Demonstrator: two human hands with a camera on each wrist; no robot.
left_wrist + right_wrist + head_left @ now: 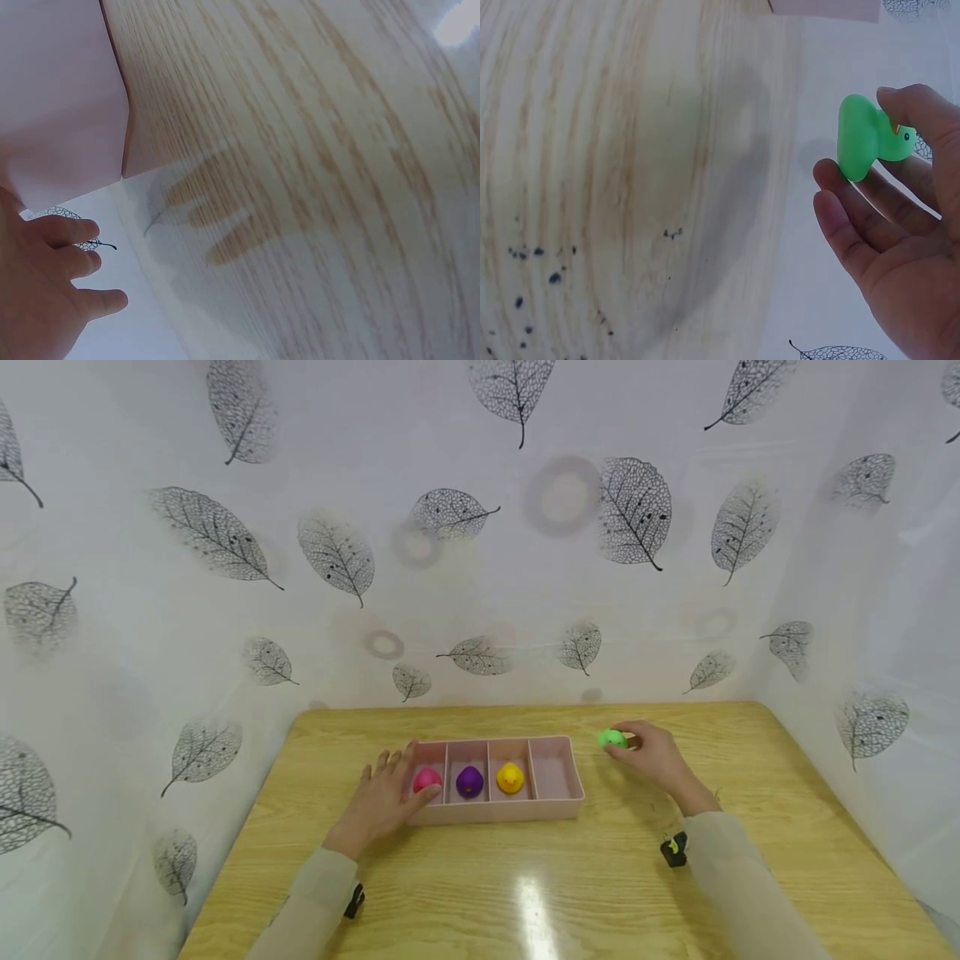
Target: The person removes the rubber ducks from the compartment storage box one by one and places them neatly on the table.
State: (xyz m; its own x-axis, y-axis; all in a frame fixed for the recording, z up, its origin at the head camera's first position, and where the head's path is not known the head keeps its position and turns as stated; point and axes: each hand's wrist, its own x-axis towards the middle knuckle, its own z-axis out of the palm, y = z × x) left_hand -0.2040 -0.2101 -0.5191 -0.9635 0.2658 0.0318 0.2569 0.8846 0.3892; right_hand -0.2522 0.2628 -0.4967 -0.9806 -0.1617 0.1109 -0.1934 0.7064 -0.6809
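A pink divided box (495, 810) stands on the table. Its compartments hold, from left to right, a pink toy duck (427, 778), a purple toy duck (469, 782) and a yellow toy duck (510, 777); the rightmost one has nothing in it. My left hand (381, 797) rests on the box's left end, its thumb over the front edge by the pink duck and other fingers spread outside. Beyond the box's right end, my right hand (660, 760) pinches a green toy duck (859, 139) between thumb and fingers, above the table in the right wrist view.
The wooden table (450, 885) ends at a pale curtain (480, 593) with a leaf print at the back and sides. Dark specks (555, 277) mark the table in the right wrist view. Light glares off the tabletop in front of the box.
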